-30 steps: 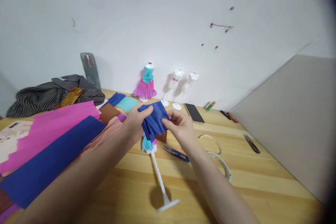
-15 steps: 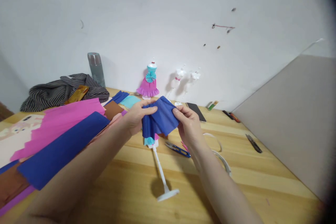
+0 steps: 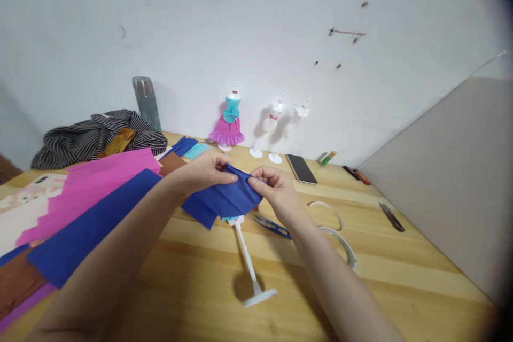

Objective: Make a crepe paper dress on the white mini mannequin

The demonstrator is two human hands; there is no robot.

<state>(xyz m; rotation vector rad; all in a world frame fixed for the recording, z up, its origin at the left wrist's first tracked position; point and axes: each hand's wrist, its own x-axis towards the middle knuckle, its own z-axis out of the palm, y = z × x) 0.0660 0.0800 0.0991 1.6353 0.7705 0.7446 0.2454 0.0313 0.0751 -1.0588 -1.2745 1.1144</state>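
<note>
Both hands pinch the upper edge of a piece of blue crepe paper [image 3: 230,197], which hangs down in loose folds. My left hand [image 3: 208,171] grips it at the top, thumb over the edge. Close beside it, my right hand [image 3: 272,184] pinches the right corner between thumb and fingers. Beneath the paper lies a small white mannequin stand [image 3: 248,259] on its side, its upper part mostly hidden. A pair of blue-handled thread snips [image 3: 273,226] rests on the table just below my right hand.
Sheets of blue [image 3: 96,224] and pink crepe paper [image 3: 96,184] cover the left side. A dressed mannequin [image 3: 228,120] and two bare ones stand by the wall. A phone [image 3: 301,169], tape rolls [image 3: 342,243] and a utility knife [image 3: 391,217] lie to the right.
My hands have come closer together along the paper's edge. The blue paper has swung down and to the left, now folded along its top and spread wider below.
</note>
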